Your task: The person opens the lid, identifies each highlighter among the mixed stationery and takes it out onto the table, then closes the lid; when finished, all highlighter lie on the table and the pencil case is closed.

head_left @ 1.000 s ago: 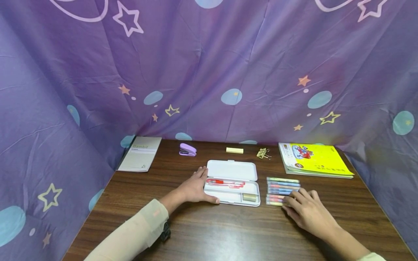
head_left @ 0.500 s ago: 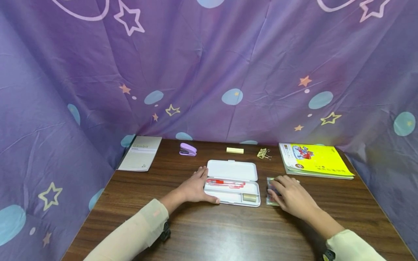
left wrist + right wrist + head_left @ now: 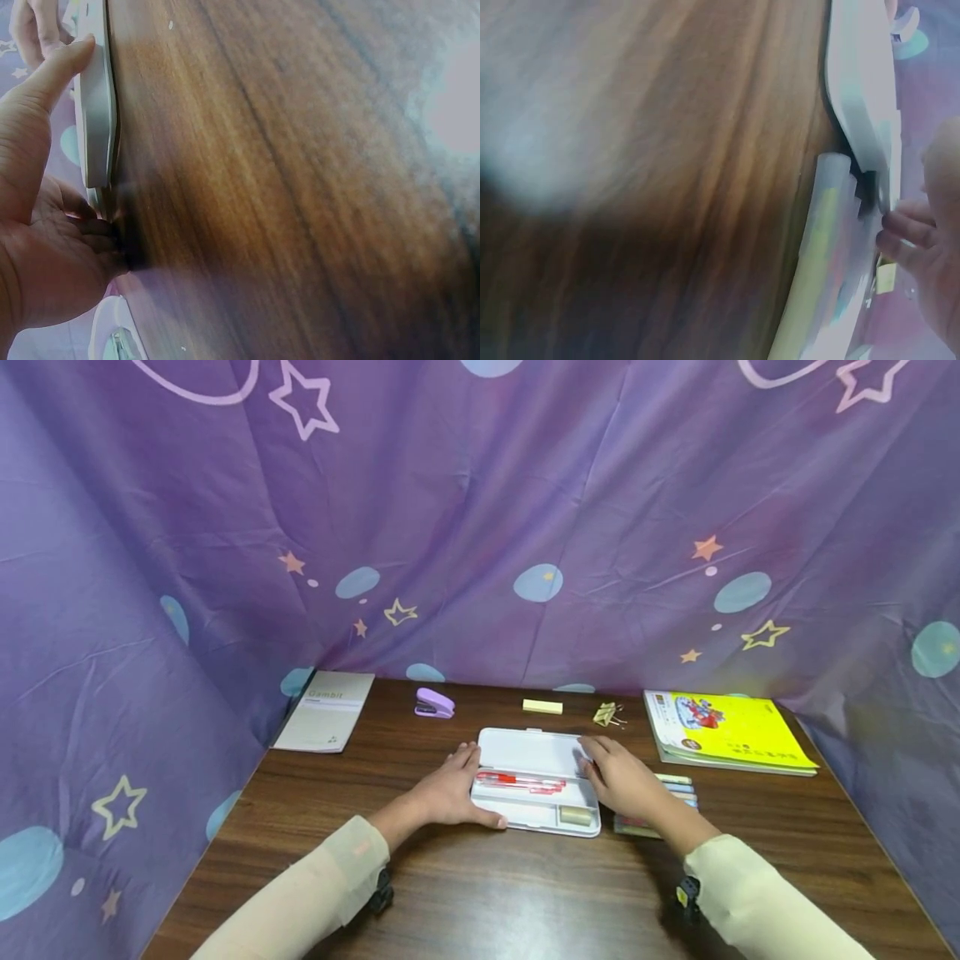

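Observation:
An unlidded-side-up white pencil case [image 3: 525, 825] lies on the table with its lid [image 3: 528, 750] folded back. Inside are red pens [image 3: 517, 779] and, in a small compartment, a beige block [image 3: 575, 815]. My left hand [image 3: 447, 793] holds the case's left end, thumb at the front edge and fingers along the end. The right hand [image 3: 621, 781] is at the lid's right edge, its fingertips touching or very near it; the right wrist view does not settle which. Several coloured highlighters [image 3: 678, 789] lie right of the case, partly hidden under the right hand and wrist.
Along the back stand a grey notebook [image 3: 325, 712], a purple stapler [image 3: 434, 702], a yellow sticky-note pad [image 3: 542, 707] and gold binder clips [image 3: 607, 714]. Yellow books [image 3: 735, 731] lie at the back right. A purple curtain [image 3: 480, 527] hangs behind the table.
The right hand has moved left from the highlighters, passing over them, to the right edge of the pencil case's lid. The left hand has stayed at the case's left end.

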A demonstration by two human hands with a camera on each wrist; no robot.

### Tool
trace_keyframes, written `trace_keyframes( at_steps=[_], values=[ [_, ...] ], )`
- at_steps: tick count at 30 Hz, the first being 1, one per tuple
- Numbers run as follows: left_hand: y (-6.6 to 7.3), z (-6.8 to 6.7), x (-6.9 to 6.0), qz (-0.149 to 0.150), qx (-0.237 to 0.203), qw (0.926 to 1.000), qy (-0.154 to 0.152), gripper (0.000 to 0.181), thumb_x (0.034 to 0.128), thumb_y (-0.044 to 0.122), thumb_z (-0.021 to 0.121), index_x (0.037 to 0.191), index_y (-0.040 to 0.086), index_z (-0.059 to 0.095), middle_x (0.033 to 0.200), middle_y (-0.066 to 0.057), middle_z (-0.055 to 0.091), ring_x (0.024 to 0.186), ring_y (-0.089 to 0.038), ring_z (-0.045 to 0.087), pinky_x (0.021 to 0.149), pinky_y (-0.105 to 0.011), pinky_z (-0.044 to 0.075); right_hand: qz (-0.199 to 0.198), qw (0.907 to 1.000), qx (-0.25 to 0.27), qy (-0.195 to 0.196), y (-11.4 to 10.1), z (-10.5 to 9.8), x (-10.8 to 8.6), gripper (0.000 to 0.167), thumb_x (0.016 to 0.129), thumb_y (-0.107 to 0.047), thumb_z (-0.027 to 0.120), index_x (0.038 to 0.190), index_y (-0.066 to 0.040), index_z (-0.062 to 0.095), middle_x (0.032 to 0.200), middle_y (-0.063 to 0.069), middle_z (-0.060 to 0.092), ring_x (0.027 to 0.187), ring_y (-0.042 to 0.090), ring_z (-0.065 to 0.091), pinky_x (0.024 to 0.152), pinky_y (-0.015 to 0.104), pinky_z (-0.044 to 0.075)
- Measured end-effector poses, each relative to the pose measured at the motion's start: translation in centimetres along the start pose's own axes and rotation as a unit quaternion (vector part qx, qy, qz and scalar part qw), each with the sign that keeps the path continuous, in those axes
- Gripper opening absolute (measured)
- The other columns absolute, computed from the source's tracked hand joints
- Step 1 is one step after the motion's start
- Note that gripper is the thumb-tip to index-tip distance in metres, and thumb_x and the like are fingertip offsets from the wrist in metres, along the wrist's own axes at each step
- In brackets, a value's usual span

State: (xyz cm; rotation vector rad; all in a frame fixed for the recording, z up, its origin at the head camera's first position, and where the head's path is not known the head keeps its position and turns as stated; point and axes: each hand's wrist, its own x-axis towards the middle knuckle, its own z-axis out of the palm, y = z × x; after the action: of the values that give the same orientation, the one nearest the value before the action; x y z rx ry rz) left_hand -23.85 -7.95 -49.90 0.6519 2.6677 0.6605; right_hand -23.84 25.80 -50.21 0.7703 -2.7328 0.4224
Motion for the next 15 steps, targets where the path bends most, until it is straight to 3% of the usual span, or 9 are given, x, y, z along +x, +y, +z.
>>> trace_keyframes(
  at_steps=[5,11,15],
  values=[
    [-0.1,0.0,0.1,0.001,0.002,1.0000,-0.002,0.143,0.0808,0.073,0.087,0.175,-0.003,0.012,0.185,-0.025,0.012,0.174,-0.040,0.010,0.141,-0.054,0.020,0.030,0.9993,0.007,-0.022,-0.1,0.3,0.9,0.045,0.107,-0.004,0.062,0.148,0.013,0.059,0.136,0.032,0.071,0.126,0.050,0.070,0.110,0.063,0.059],
    [-0.1,-0.1,0.1,0.002,0.003,1.0000,-0.001,0.144,0.0804,0.074,0.087,0.175,-0.004,0.012,0.185,-0.026,0.012,0.174,-0.041,0.010,0.141,-0.055,0.020,0.025,0.9995,0.010,-0.015,0.0,0.6,1.2,0.048,0.102,0.001,0.063,0.149,0.010,0.059,0.132,0.030,0.072,0.120,0.050,0.070,0.106,0.063,0.060],
    [-0.1,0.0,0.1,-0.001,0.001,1.0000,-0.002,0.144,0.0804,0.074,0.087,0.176,-0.003,0.012,0.185,-0.025,0.011,0.174,-0.041,0.010,0.141,-0.055,0.020,0.021,0.9996,0.005,-0.015,0.1,0.9,1.5,0.050,0.100,0.002,0.064,0.149,0.011,0.059,0.137,0.033,0.070,0.124,0.052,0.068,0.109,0.064,0.057]
  ],
)
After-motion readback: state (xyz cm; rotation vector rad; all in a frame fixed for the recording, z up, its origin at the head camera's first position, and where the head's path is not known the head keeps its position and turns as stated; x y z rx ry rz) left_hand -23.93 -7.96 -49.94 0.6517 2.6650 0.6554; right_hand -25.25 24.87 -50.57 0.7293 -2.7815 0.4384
